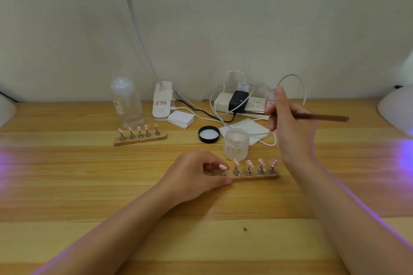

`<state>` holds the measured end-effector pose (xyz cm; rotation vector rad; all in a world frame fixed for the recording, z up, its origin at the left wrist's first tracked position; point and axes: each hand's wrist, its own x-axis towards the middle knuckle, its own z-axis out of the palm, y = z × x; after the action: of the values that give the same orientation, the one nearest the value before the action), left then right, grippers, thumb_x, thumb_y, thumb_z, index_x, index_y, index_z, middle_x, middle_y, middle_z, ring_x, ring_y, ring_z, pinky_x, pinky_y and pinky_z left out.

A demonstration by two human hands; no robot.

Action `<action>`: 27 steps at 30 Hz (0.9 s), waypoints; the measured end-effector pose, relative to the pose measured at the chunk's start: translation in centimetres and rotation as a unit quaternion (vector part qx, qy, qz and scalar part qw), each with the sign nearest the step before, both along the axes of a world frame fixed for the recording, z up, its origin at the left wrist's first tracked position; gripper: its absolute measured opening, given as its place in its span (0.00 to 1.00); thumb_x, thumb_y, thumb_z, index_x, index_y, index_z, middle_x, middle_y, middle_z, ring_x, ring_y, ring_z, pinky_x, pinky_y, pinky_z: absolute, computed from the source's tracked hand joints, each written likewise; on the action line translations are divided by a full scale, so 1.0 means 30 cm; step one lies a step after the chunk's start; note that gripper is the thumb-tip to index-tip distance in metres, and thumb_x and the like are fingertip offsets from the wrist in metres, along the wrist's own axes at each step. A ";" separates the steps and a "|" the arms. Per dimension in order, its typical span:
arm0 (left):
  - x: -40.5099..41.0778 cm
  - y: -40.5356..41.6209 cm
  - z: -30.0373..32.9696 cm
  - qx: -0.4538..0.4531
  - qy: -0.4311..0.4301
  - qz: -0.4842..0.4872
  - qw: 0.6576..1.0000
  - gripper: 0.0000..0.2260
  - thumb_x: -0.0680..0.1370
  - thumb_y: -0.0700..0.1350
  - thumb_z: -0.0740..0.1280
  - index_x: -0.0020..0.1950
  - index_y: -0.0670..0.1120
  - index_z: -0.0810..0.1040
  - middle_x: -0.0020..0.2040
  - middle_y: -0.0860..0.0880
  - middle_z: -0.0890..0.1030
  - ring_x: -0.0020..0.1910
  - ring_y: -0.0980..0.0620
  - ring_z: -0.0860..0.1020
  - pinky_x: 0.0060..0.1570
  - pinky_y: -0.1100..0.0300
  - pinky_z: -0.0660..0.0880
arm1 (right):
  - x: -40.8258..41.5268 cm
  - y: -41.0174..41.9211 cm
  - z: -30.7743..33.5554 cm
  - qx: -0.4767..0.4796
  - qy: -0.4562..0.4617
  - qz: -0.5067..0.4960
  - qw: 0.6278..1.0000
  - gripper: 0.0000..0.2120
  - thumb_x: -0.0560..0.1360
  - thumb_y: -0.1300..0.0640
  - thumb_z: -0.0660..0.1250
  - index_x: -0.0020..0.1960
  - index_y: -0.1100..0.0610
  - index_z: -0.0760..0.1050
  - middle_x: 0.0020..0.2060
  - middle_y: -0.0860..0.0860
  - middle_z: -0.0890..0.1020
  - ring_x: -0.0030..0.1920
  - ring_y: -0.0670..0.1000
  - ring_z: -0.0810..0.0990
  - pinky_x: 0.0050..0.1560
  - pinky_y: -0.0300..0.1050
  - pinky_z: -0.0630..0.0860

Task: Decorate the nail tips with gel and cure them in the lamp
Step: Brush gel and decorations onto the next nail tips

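Note:
A wooden nail-tip stand (254, 176) with several pink nail tips (249, 163) on metal holders lies mid-table. My left hand (196, 174) grips its left end, fingers curled around the leftmost holder. My right hand (290, 131) is raised above and to the right of the stand, holding a brown brush (321, 117) that points right. A frosted gel jar (236, 144) stands open just behind the stand, its black lid (209, 134) lying beside it. A second stand (140, 138) with pink tips sits farther left.
A clear bottle (127, 102), a white clip lamp (162, 101) with a flexible neck, a stack of white pads (181, 119), a white cloth (248, 128) and a power strip (243, 104) with cables line the back. White curing lamps (395, 109) at both sides cast purple light.

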<state>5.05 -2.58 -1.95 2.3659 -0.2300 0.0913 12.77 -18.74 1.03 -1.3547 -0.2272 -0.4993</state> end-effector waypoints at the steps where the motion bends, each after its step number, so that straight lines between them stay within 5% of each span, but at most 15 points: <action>1: 0.012 -0.014 0.000 -0.003 0.005 0.003 1.000 0.12 0.69 0.51 0.72 0.52 0.54 0.81 0.41 0.59 0.76 0.43 0.59 0.73 0.45 0.65 0.70 | 0.006 -0.011 0.011 -0.014 0.014 0.012 1.000 0.19 0.77 0.50 0.64 0.28 0.54 0.75 0.18 0.46 0.70 0.21 0.41 0.67 0.29 0.28 0.69; 5: 0.046 -0.043 0.000 -0.014 0.021 0.027 0.999 0.13 0.69 0.52 0.72 0.53 0.55 0.80 0.39 0.59 0.75 0.41 0.60 0.71 0.49 0.61 0.68 | 0.036 -0.047 0.031 -0.103 0.078 0.051 0.990 0.17 0.74 0.47 0.67 0.31 0.54 0.72 0.16 0.46 0.71 0.20 0.41 0.68 0.25 0.29 0.68; 8: 0.050 -0.049 -0.010 -0.033 0.020 0.034 0.999 0.13 0.68 0.51 0.73 0.52 0.55 0.81 0.41 0.60 0.77 0.43 0.60 0.72 0.55 0.57 0.68 | 0.045 -0.058 0.026 -0.164 0.091 0.058 0.981 0.20 0.73 0.44 0.68 0.28 0.54 0.69 0.16 0.47 0.72 0.21 0.41 0.70 0.32 0.31 0.71; 11: 0.049 -0.040 -0.026 -0.064 0.003 0.038 0.997 0.10 0.67 0.50 0.74 0.47 0.58 0.80 0.40 0.60 0.77 0.42 0.62 0.72 0.50 0.65 0.69 | 0.044 -0.056 0.022 -0.204 0.081 0.041 0.975 0.22 0.72 0.44 0.69 0.25 0.54 0.68 0.16 0.47 0.72 0.26 0.40 0.74 0.40 0.34 0.68; 13: 0.048 -0.036 -0.032 -0.084 -0.009 0.044 0.995 0.09 0.66 0.50 0.75 0.42 0.60 0.78 0.39 0.59 0.78 0.41 0.63 0.73 0.42 0.71 0.69 | 0.040 -0.042 0.020 -0.225 0.060 0.024 0.972 0.23 0.71 0.44 0.70 0.24 0.54 0.66 0.16 0.46 0.71 0.23 0.39 0.71 0.36 0.30 0.68; 15: 0.049 -0.036 -0.037 -0.097 -0.020 0.048 0.994 0.09 0.66 0.48 0.75 0.39 0.61 0.77 0.37 0.58 0.78 0.40 0.62 0.74 0.41 0.70 0.70 | 0.035 -0.024 0.018 -0.256 0.041 0.003 0.966 0.23 0.69 0.43 0.71 0.24 0.53 0.66 0.16 0.43 0.70 0.21 0.39 0.69 0.29 0.29 0.68; 19: 0.049 -0.037 -0.044 -0.118 -0.032 0.049 0.991 0.09 0.66 0.47 0.76 0.37 0.59 0.79 0.32 0.59 0.77 0.36 0.65 0.73 0.39 0.71 0.70 | 0.043 0.016 0.020 -0.338 0.022 -0.009 0.941 0.23 0.68 0.41 0.71 0.23 0.52 0.66 0.17 0.43 0.69 0.24 0.41 0.70 0.33 0.42 0.69; 27: 0.052 -0.038 -0.048 -0.130 -0.038 0.052 0.989 0.09 0.66 0.47 0.76 0.37 0.60 0.78 0.32 0.60 0.76 0.36 0.64 0.73 0.39 0.71 0.70 | 0.069 0.066 0.022 -0.497 0.000 -0.003 0.867 0.22 0.71 0.42 0.68 0.26 0.52 0.65 0.24 0.45 0.72 0.31 0.43 0.72 0.30 0.40 0.61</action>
<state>6.60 -3.71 -3.39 2.1160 -0.1224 0.2481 14.83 -16.75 1.68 -2.3647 -0.5255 -0.3880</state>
